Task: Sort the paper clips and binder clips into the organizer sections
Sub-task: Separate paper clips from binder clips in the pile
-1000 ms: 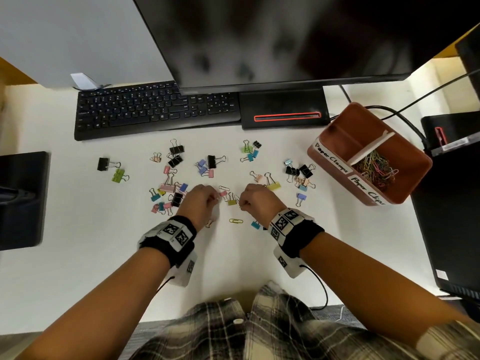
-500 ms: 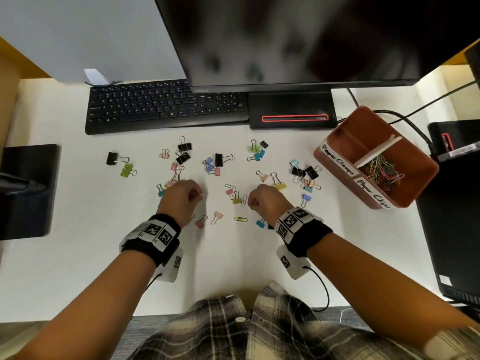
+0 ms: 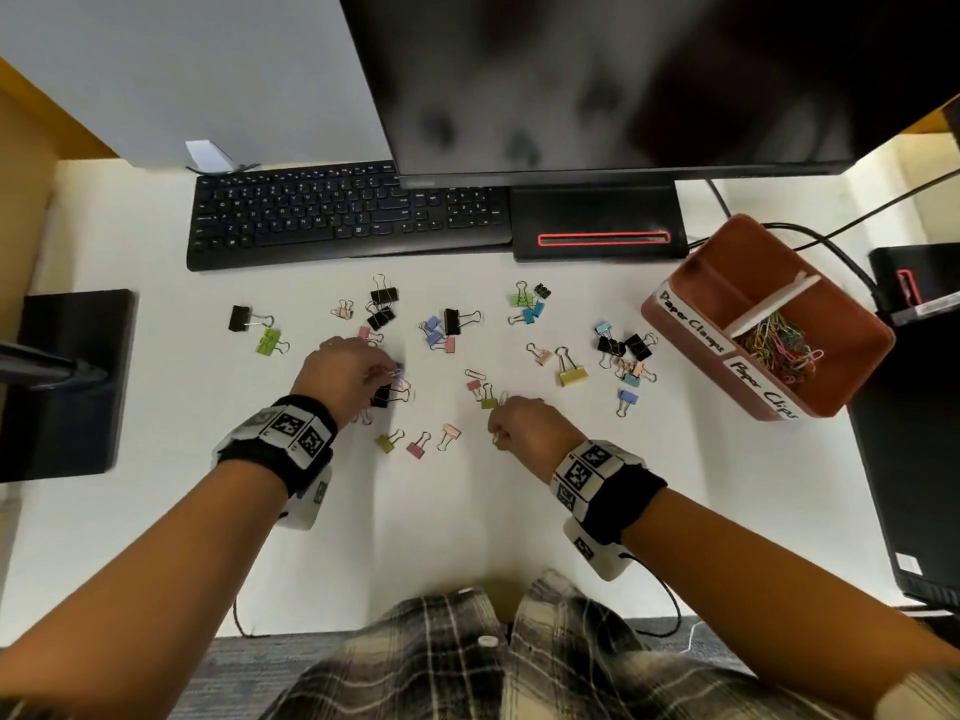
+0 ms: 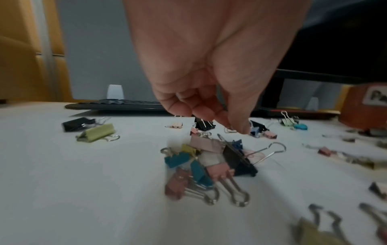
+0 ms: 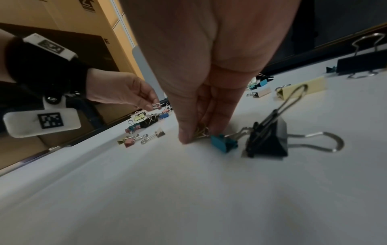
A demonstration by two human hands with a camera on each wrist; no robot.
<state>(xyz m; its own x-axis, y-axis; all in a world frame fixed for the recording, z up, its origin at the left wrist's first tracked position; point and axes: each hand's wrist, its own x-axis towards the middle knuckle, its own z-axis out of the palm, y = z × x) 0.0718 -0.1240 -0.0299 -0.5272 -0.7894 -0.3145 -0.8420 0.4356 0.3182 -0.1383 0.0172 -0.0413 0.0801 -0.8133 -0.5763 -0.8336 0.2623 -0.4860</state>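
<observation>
Near the desk's front edge, the right hand (image 5: 201, 92) pinches a gold paper clip (image 5: 202, 132) on the desk; the organizer (image 3: 727, 324) lies far right. The left hand (image 3: 343, 376) seemingly pinches another.

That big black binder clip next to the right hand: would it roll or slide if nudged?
The black clip probably slides rather than rolls: it sits on a flat side on the smooth desk. Its wire handles, one lying flat, one raised, would likely catch the teal clip touching it.

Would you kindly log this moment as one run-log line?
left hand: pinches paper clip | right hand: pinches gold paper clip on desk | organizer: clamps section empty
</observation>
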